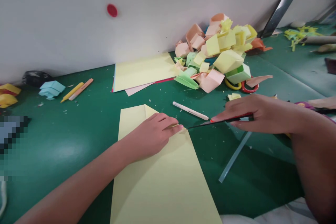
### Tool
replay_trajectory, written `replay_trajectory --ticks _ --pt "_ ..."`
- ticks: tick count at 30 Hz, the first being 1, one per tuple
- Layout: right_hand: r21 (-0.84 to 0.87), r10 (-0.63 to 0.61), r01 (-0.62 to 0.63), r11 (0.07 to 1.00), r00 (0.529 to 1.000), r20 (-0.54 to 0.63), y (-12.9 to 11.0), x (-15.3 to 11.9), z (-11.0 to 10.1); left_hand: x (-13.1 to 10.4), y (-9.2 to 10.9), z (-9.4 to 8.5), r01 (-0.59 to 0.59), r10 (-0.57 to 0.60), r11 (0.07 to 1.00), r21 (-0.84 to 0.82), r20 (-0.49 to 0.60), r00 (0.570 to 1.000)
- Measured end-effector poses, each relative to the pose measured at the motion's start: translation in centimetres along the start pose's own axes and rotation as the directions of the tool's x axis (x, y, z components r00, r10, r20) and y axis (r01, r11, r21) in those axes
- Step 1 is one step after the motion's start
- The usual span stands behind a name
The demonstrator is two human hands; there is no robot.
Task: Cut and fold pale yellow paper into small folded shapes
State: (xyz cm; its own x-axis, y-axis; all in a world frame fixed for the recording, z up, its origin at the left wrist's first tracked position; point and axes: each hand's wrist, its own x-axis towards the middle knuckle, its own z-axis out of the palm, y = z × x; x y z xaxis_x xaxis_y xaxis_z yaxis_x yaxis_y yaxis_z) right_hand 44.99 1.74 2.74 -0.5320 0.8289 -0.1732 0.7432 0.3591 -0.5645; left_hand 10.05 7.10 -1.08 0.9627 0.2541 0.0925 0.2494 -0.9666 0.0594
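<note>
A large pale yellow sheet of paper [168, 182] lies in front of me, its far edge partly folded over. My left hand [154, 131] presses on the sheet near its far right corner, fingers closed on the folded edge. In my right hand [265, 113] is a slim craft knife [231, 119] with red and dark parts. Its thin tip points left and meets the paper's right edge, just beside my left fingertips; whether it is between the folded layers I cannot tell. A pale capped marker [190, 110] lies just beyond the knife.
Folded paper pieces [217, 52] pile against the wall beside stacked coloured sheets [144, 71]. Red and yellow scissor handles [249, 86] show beneath the pile. A translucent stick [235, 157] lies under my right hand. Two markers [76, 90] sit left; a phone [278, 15] leans back right.
</note>
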Motion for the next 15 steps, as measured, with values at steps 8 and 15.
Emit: replay_trajectory --ticks 8,15 --pt "0.003 -0.016 0.016 1.000 1.000 0.010 0.05 -0.16 -0.14 -0.06 -0.12 0.02 0.025 -0.025 0.997 -0.079 -0.003 1.000" --pt "-0.024 -0.052 0.053 0.998 0.997 0.063 -0.48 0.56 0.35 0.12 -0.37 0.01 0.023 -0.024 0.990 -0.140 -0.004 1.000"
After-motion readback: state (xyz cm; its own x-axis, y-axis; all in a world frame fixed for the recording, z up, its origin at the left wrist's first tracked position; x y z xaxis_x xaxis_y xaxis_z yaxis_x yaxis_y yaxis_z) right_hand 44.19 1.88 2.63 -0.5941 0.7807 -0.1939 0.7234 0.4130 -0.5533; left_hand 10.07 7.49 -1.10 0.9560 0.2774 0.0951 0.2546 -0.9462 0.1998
